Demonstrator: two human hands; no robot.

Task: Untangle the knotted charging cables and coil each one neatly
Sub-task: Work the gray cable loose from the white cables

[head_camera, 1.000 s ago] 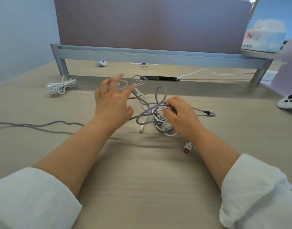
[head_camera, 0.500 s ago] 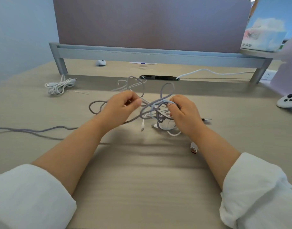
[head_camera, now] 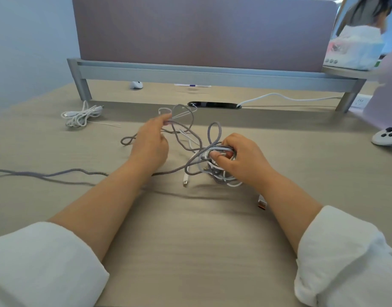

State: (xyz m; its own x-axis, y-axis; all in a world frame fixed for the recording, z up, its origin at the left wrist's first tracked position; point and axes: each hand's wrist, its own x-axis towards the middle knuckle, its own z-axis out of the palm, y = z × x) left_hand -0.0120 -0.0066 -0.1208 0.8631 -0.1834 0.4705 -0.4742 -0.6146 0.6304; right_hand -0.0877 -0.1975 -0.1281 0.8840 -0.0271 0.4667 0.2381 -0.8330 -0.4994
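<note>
Cable tangle (head_camera: 217, 176) in left hand (head_camera: 150, 145) and right hand (head_camera: 243, 160)

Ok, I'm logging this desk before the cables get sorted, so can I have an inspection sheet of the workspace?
Surface: light wood-grain desk, flat.
Job's things: tangle of grey and white cables mid-desk, knotted; coiled white cable lying apart, far left.
Clutter: white game controller at the right edge; small white object beneath the divider rail.
Hands: left hand pinches a grey strand of the tangle; right hand grips its knot.
Cables: grey braided cable trails off the left edge; white cable runs right from the desk grommet.
Surroundings: mauve divider panel; tissue pack on a side shelf; another person behind it.
</note>
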